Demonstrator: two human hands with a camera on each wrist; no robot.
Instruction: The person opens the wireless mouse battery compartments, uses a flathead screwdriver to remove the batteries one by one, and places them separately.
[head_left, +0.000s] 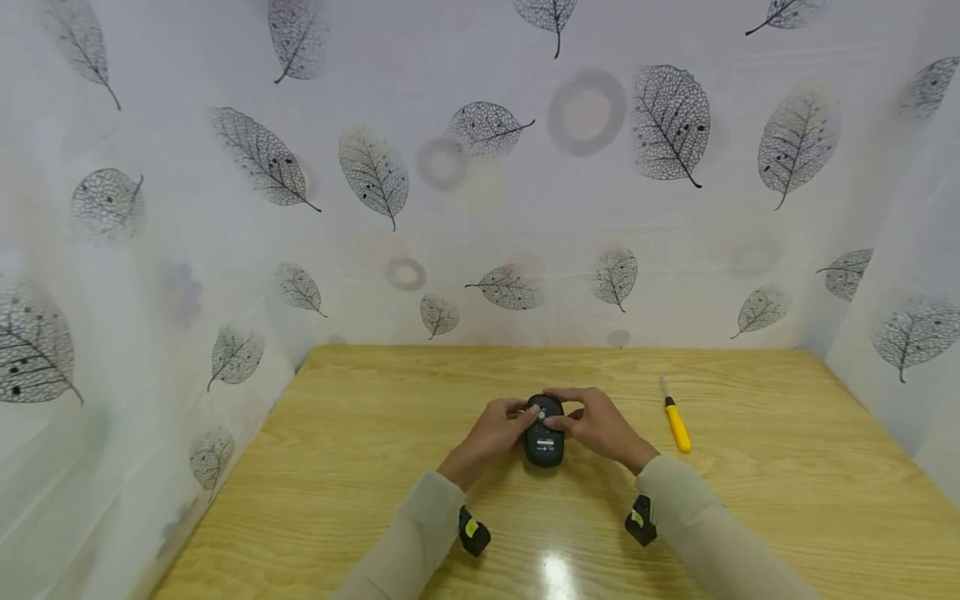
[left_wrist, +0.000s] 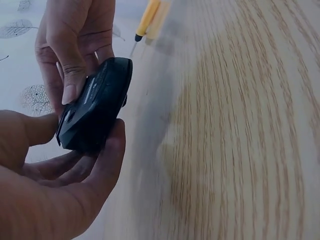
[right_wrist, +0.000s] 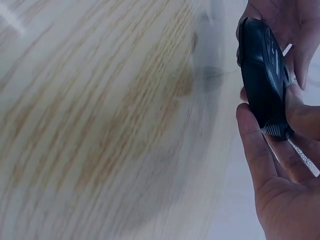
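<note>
A black computer mouse [head_left: 544, 451] is held above the table between both hands, its underside with a label and a small round light spot facing the head camera. My left hand [head_left: 489, 435] grips it from the left, thumb on the underside and fingers curled beneath, as the left wrist view shows on the mouse [left_wrist: 100, 107]. From the right, my right hand [head_left: 606, 430] holds the mouse too, its thumb pressing the underside and its fingers around the far end. In the right wrist view the side of the mouse [right_wrist: 257, 75] shows between the two hands.
A screwdriver [head_left: 678, 427] with a yellow handle lies on the wooden table [head_left: 375, 500] to the right of the hands, shaft pointing away. A leaf-patterned white curtain [head_left: 480, 208] stands behind the table and along its sides.
</note>
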